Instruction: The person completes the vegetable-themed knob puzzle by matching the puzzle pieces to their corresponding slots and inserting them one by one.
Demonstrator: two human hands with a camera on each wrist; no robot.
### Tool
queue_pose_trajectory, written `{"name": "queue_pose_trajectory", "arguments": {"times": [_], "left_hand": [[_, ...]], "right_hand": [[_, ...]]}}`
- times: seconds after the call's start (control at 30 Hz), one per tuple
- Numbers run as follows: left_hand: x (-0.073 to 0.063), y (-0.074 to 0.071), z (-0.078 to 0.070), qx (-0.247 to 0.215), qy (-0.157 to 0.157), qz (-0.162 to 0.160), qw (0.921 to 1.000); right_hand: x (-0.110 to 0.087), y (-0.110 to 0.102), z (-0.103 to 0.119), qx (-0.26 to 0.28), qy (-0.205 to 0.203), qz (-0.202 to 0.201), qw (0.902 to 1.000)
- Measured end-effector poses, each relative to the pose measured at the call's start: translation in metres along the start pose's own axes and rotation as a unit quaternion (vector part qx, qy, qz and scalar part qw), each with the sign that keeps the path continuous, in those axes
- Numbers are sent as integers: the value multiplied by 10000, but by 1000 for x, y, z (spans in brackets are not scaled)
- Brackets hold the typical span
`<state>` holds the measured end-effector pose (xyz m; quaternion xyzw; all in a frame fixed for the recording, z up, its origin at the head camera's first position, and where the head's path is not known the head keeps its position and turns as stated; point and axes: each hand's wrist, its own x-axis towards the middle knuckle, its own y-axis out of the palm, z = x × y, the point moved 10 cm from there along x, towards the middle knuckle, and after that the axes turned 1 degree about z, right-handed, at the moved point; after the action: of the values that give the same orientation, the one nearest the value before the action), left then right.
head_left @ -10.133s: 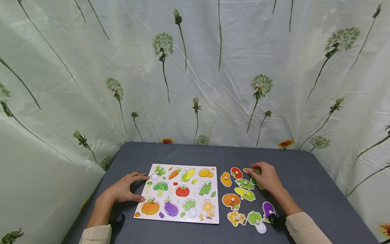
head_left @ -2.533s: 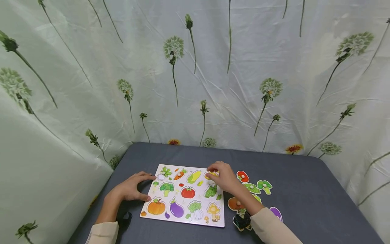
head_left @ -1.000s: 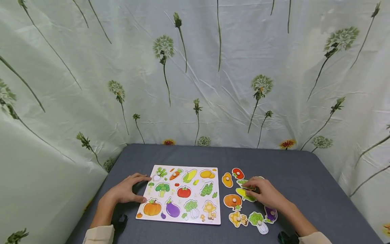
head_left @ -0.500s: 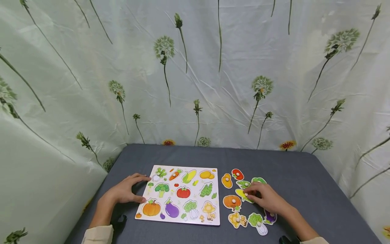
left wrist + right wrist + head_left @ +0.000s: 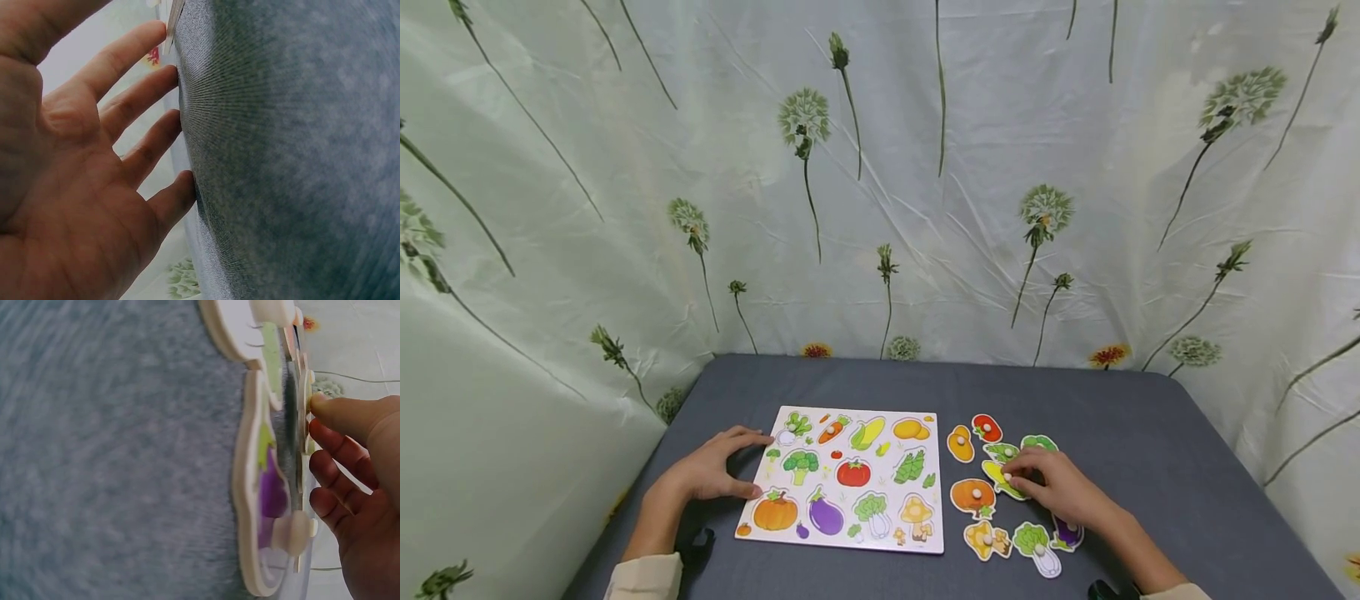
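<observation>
Pinching: my right hand (image 5: pixel 1058 486), on yellow corn-shaped wooden piece (image 5: pixel 996 472), right of white rectangular wooden board (image 5: pixel 882 479)
Left hand (image 5: pixel 713 467): fingers apart at board
Risk: sideways drag could jostle leafy green wooden piece (image 5: pixel 997 451)

Cream sleeves (image 5: pixel 644 577), bare hands (image 5: pixel 713 467), black wrist pieces (image 5: pixel 1103 590), possibly cameras

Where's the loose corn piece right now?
In the head view, the corn piece is right of the white board, at the fingertips of the right hand, beside the orange pumpkin piece.

Two hands (image 5: pixel 713 468) (image 5: pixel 1060 485), one board (image 5: pixel 880 428), nine loose pieces (image 5: pixel 968 495)
</observation>
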<state>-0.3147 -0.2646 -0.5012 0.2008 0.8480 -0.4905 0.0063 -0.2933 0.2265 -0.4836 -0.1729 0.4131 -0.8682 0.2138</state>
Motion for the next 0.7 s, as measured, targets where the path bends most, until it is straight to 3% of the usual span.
{"name": "queue_pose_trajectory", "arguments": {"times": [0.7], "left_hand": [[1, -2, -1, 58, 43, -62, 10000]], "right_hand": [[19, -22, 12, -388, 227, -975, 9942]]}}
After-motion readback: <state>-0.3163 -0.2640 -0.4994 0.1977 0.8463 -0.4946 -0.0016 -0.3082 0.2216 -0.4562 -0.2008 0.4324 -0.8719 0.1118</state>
